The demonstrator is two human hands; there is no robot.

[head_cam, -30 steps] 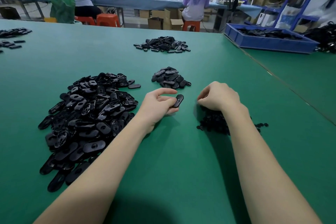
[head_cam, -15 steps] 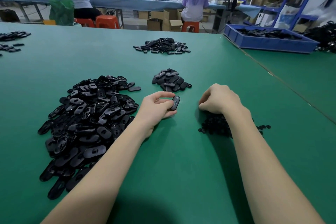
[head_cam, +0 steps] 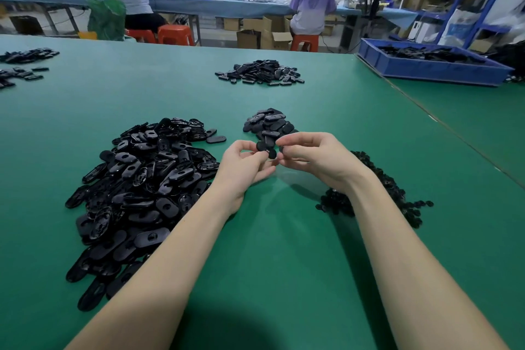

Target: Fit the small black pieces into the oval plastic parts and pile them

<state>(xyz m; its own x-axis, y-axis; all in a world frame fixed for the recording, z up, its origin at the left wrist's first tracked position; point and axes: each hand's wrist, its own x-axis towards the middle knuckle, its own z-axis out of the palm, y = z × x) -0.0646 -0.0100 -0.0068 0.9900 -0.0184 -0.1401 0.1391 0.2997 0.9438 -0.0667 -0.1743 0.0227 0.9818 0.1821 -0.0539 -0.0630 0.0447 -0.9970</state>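
Observation:
My left hand (head_cam: 245, 164) pinches a black oval plastic part (head_cam: 266, 150) above the green table (head_cam: 284, 250). My right hand (head_cam: 311, 157) meets it from the right, fingertips curled against the part's right end; any small piece between them is hidden. A big heap of oval parts (head_cam: 142, 187) lies to the left. A small pile of oval parts (head_cam: 268, 123) sits just beyond my hands. The heap of small black pieces (head_cam: 377, 193) lies under and right of my right wrist.
Another pile of oval parts (head_cam: 260, 72) lies farther back, and more parts (head_cam: 21, 64) at the far left edge. A blue bin (head_cam: 426, 64) with black parts stands at the back right. Two people sit at a bench behind the table.
My right hand has lifted off the heap of small pieces and moved left to meet my left hand. My left hand has raised the oval part a little toward it.

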